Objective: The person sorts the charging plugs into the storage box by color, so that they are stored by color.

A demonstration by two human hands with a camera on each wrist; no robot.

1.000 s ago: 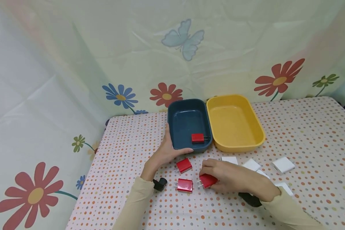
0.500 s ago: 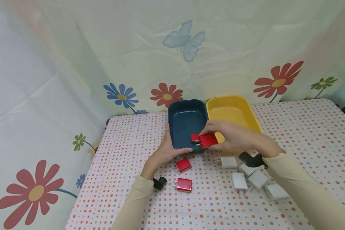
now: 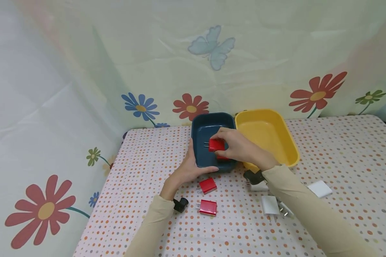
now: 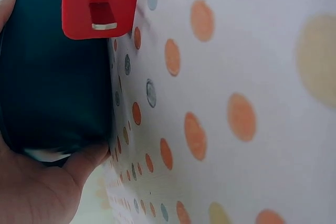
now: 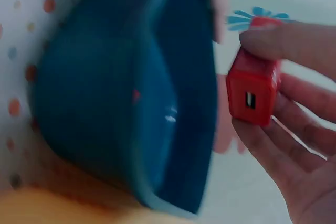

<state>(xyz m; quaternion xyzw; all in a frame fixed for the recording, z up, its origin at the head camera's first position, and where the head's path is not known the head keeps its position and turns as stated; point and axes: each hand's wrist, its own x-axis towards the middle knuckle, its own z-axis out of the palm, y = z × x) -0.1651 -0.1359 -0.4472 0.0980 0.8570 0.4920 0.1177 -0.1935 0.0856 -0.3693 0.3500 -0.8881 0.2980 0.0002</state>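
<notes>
Pinched a red charger (image 3: 217, 145) in the right hand (image 3: 237, 144) above the blue bin (image 3: 206, 130), a second red charger (image 3: 223, 157) already inside (partway done, apparently); rested a spread left hand (image 3: 189, 167) against the bin's corner. Had two red chargers (image 3: 208, 207) remaining in front of it, white ones (image 3: 270, 205) front-right.

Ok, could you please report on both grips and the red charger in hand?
Left grip against blue bin, near-left corner. Right grip pinching red charger above bin. Possible obstruction: another red charger inside.
</notes>
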